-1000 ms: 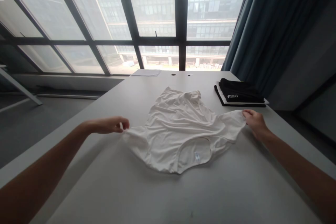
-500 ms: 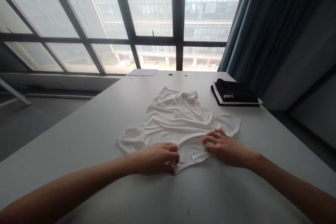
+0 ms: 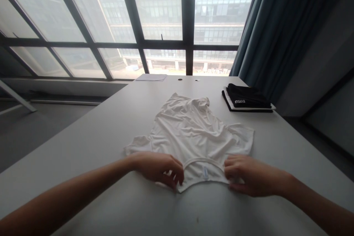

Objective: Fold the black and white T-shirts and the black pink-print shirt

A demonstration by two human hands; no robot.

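Note:
A white T-shirt [image 3: 193,136] lies crumpled on the grey table [image 3: 116,129], its collar turned toward me with a small label showing. My left hand [image 3: 157,167] pinches the shoulder cloth just left of the collar, fingers curled. My right hand [image 3: 249,177] grips the shoulder cloth just right of the collar, fingers bent over it. Both sleeves spread out to the sides, and the hem lies bunched at the far end.
A folded stack of black and white garments [image 3: 247,100] sits at the table's far right. A sheet of paper [image 3: 151,77] lies at the far edge by the window. A dark curtain [image 3: 279,33] hangs on the right.
Both hands left the sleeve tips and came to the collar, then drew apart onto the shoulders. The shirt's near part now lies wider and flatter.

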